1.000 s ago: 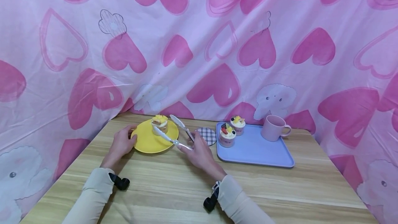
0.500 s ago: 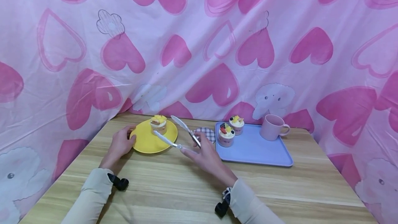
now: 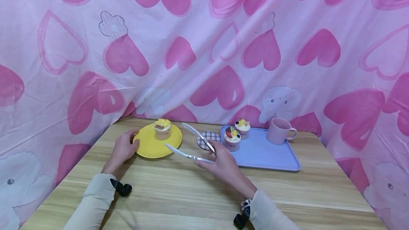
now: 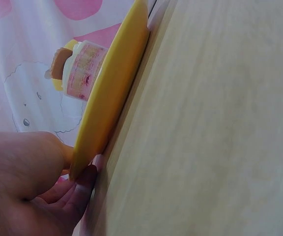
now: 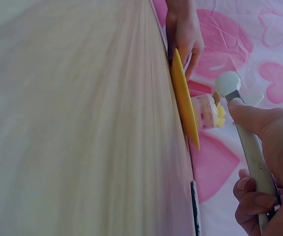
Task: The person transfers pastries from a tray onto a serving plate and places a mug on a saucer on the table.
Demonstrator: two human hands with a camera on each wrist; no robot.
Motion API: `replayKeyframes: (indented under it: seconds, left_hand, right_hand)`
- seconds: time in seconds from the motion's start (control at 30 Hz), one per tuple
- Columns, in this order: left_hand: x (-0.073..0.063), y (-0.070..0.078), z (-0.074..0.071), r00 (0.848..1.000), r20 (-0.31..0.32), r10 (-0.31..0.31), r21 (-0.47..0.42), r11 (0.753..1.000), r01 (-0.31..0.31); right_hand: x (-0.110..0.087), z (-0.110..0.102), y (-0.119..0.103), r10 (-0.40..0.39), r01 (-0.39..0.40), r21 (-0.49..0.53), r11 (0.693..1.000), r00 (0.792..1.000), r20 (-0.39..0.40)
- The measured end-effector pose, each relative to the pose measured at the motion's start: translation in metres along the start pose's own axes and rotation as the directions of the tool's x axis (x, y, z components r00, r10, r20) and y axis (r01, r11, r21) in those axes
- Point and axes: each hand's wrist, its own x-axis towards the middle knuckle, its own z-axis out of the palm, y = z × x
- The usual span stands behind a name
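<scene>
A pink cloth with hearts (image 3: 204,45) hangs behind and around a wooden table (image 3: 191,191). On the table's right part lies a blue tray (image 3: 265,153), carrying a pink mug (image 3: 278,131) and two small cakes (image 3: 232,139) at its left end. Left of the tray sits a yellow plate (image 3: 150,146) with one cake cup (image 3: 162,129) standing upright on its far side. Between plate and tray lies a round checked coaster (image 3: 207,138). The left hand (image 3: 123,150) pinches the plate's near-left rim, thumb on top and fingers under the edge. The right hand (image 3: 223,164) grips white tongs (image 3: 191,144) at their joined end. The tong arms stand spread apart, tips pointing toward the plate, just right of the cake cup and clear of it, holding nothing.
</scene>
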Motion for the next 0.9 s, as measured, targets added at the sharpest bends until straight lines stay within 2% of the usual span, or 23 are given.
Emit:
replayKeyframes:
  seconds: [0.3,0.63,0.8,0.9]
  left_hand:
    - [-0.001,0.001,0.0,1.0,0.0,-0.002,-0.004,1.0,0.002]
    - [-0.001,0.0,0.001,1.0,-0.008,0.007,-0.003,1.0,-0.007]
    - [-0.001,0.0,0.001,1.0,-0.006,0.006,-0.007,1.0,-0.006]
    - [-0.001,0.0,0.001,1.0,-0.008,0.006,-0.004,1.0,-0.006]
  right_hand:
    - [-0.01,-0.021,0.013,-0.009,0.007,-0.035,0.999,0.999,-0.038]
    - [-0.022,-0.04,0.028,-0.105,0.1,-0.056,0.993,0.989,-0.101]
    - [-0.028,-0.05,0.033,-0.09,0.081,-0.081,0.993,0.989,-0.118]
    - [-0.031,-0.055,0.036,-0.051,0.042,-0.087,0.995,0.994,-0.101]
